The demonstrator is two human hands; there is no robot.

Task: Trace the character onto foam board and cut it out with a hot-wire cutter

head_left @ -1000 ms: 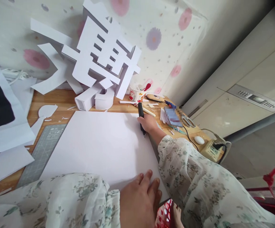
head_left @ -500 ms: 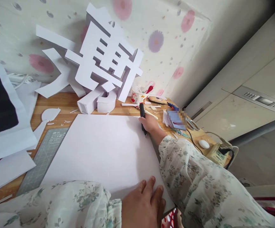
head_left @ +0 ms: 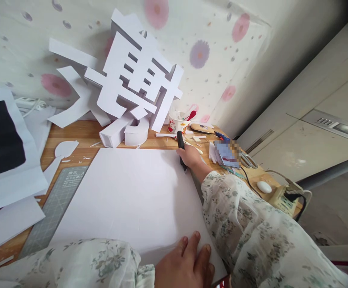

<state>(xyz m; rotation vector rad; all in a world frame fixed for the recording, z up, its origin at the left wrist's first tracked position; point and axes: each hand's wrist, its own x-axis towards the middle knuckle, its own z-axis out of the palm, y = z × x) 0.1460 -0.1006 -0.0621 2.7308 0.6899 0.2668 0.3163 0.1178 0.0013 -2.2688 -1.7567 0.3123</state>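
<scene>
White sheet [head_left: 122, 196] lies flat over a grey mat [head_left: 49, 212] on the wooden table [head_left: 82, 127], its far edge just short of the paper shapes along the table's back edge. The left hand [head_left: 182, 264] rests palm down on the sheet near its close right corner, the fingers a little spread and reaching forward; the thumb cannot be made out. The right hand [head_left: 193, 157] grips a black tool [head_left: 180, 141] close to the sheet's far right corner, thumb against the shaft; the other fingers are mostly hidden, so how they are set cannot be told. The tool leans, its lower tip at or just beside the sheet's right edge; contact is too small to tell. At the table's back edge, a large white character [head_left: 131, 76] leans by the patterned wall, with a cup [head_left: 175, 125] to its right. Toward the table's right edge lie a phone [head_left: 229, 156], partly blurred out, scissors [head_left: 248, 161], a white oval [head_left: 264, 186] and a socket block [head_left: 283, 202]. On the table's left side, a print [head_left: 14, 146] with a black shape overlaps other papers, near a white cutout [head_left: 66, 149].
</scene>
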